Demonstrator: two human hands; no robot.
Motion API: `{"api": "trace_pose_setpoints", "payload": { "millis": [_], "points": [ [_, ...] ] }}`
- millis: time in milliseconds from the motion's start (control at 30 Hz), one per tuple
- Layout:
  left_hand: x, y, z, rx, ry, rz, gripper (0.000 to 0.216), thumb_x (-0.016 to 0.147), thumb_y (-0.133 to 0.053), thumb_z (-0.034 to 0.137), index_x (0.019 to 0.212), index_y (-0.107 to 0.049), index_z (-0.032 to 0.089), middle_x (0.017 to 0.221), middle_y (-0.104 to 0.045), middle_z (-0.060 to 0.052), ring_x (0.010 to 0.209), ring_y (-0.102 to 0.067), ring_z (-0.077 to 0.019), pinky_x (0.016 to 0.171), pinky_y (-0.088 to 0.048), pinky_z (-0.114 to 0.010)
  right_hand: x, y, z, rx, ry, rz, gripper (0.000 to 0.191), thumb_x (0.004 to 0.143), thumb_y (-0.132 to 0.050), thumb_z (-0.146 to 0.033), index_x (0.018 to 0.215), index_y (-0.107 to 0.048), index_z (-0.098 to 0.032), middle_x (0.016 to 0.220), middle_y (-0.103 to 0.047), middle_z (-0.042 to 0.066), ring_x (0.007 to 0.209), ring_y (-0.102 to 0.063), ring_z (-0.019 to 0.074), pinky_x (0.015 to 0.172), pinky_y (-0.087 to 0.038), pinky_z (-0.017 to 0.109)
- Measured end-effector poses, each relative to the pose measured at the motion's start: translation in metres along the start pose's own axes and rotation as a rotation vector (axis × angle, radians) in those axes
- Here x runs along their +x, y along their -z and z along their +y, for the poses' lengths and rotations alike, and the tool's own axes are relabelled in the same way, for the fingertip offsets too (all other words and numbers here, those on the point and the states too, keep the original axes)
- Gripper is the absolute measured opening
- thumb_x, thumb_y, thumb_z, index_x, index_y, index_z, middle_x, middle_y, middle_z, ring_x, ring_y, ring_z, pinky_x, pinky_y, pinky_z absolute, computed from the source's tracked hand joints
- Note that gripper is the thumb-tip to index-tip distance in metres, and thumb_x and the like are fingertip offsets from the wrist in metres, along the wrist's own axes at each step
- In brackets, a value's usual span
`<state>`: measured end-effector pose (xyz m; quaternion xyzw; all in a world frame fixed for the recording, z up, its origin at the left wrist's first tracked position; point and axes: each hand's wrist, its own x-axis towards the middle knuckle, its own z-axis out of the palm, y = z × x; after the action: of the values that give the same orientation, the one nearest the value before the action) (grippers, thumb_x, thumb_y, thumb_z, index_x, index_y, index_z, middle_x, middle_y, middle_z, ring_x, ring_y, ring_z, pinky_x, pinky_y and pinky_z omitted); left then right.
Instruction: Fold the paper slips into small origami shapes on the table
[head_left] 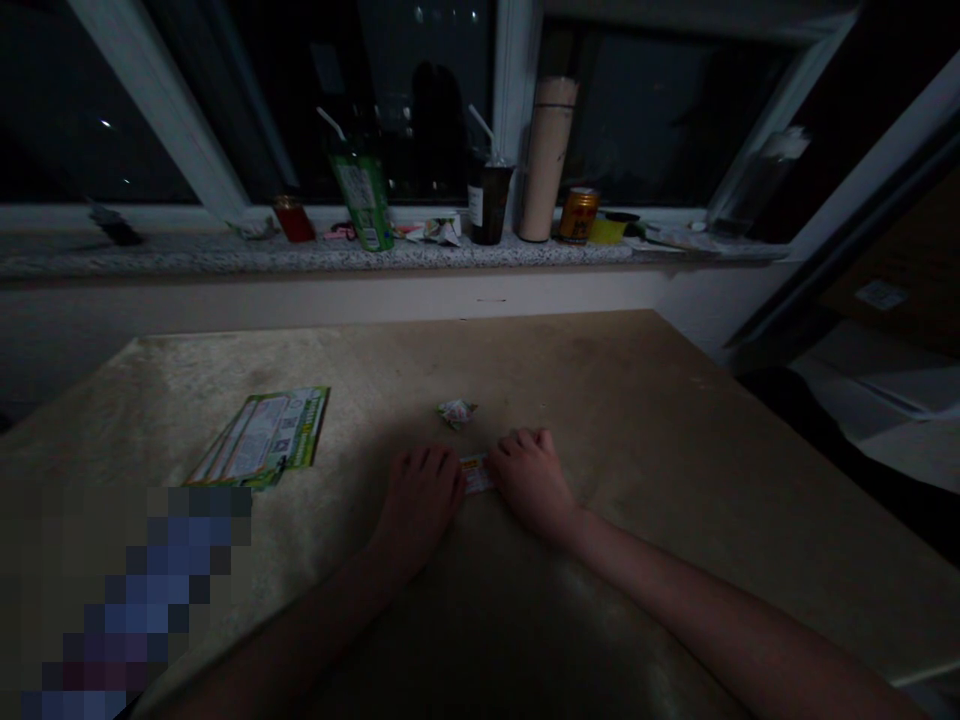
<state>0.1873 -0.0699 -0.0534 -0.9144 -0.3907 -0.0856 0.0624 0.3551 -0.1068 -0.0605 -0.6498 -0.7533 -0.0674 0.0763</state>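
No legible text, only blurred print on the paper strip (476, 475), leaflets (259, 436) and green cup (363, 200)

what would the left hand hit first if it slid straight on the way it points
Probably the small folded paper, lying on the table just beyond the left hand, though the exact line is unclear.

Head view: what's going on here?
A person's left hand and right hand are at either end of a small printed paper, low on the table. Just beyond them lies a small crumpled or folded piece, too dim to tell which. A fanned pile of leaflets lies off to the left, apart from the hands.
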Motion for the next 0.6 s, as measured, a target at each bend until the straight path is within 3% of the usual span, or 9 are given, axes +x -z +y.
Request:
{"api": "trace_pose_setpoints", "payload": {
  "millis": [133,300,433,600],
  "points": [
    [-0.001,-0.003,-0.003,-0.014,-0.122,-0.029,0.032,0.093,-0.035,0.011,0.116,-0.057,0.016,0.123,-0.059,-0.011,0.112,-0.051,-0.0267,0.095,-0.036,-0.043,0.001,0.0,0.002,-0.02,0.026,-0.024,0.017,0.094,-0.046,-0.021,0.09,-0.063,-0.019,0.088,-0.065,0.008,0.089,-0.052,0.0251,0.078,-0.028,0.039],
    [-0.014,-0.004,-0.009,0.04,-0.395,-0.135,0.051,0.084,-0.029,-0.001,0.131,-0.048,0.006,0.138,-0.049,-0.016,0.126,-0.045,-0.0259,0.103,-0.034,-0.039,0.003,0.001,0.002,-0.031,0.053,-0.031,0.014,0.091,-0.048,-0.017,0.089,-0.062,-0.018,0.089,-0.064,0.009,0.089,-0.052,0.025,0.078,-0.029,0.039],
    [-0.027,-0.003,-0.017,-0.031,-0.443,-0.117,0.052,0.085,-0.03,0.005,0.135,-0.045,0.01,0.139,-0.048,-0.014,0.129,-0.044,-0.0239,0.105,-0.035,-0.038,0.004,0.002,0.0,-0.051,0.07,-0.035,0.014,0.09,-0.049,-0.015,0.089,-0.062,-0.017,0.088,-0.064,0.01,0.088,-0.053,0.0249,0.078,-0.03,0.039],
    [-0.029,0.004,-0.031,-0.185,-0.436,-0.161,0.047,0.093,-0.041,0.03,0.137,-0.043,0.015,0.14,-0.047,-0.012,0.128,-0.045,-0.0236,0.107,-0.034,-0.038,0.003,0.002,0.0,-0.038,0.06,-0.033,0.012,0.089,-0.05,-0.016,0.088,-0.062,-0.018,0.087,-0.064,0.009,0.089,-0.053,0.0253,0.079,-0.03,0.039]
  ]
}}
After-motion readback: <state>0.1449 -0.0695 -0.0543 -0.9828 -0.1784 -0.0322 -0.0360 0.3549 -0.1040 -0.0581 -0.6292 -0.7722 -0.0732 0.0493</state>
